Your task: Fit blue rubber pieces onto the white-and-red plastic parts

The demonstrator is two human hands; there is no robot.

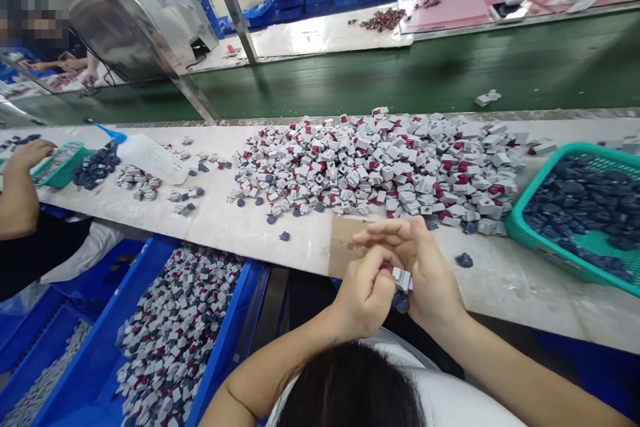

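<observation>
My left hand (366, 290) has its fingers curled in a pinch on a small light-grey block (402, 279). Just under that block, a dark blue piece (400, 301) shows against the right palm. My right hand (431, 267) is cupped around the same parts, its thumb raised and its fingers reaching behind the left hand. Both hands meet over the front edge of the white worktop, by a brown cardboard piece (341, 240). Beyond them lies a large heap of grey and dark red parts (375, 163). A loose dark blue piece (464, 259) rests right of the hands.
A green basket (550, 250) of dark blue pieces stands right. At left are a white bottle (153, 159), a co-worker's arm (17, 193) and a blue bin (220, 347) of parts below the worktop. A green conveyor (320, 87) runs behind, with another person beyond.
</observation>
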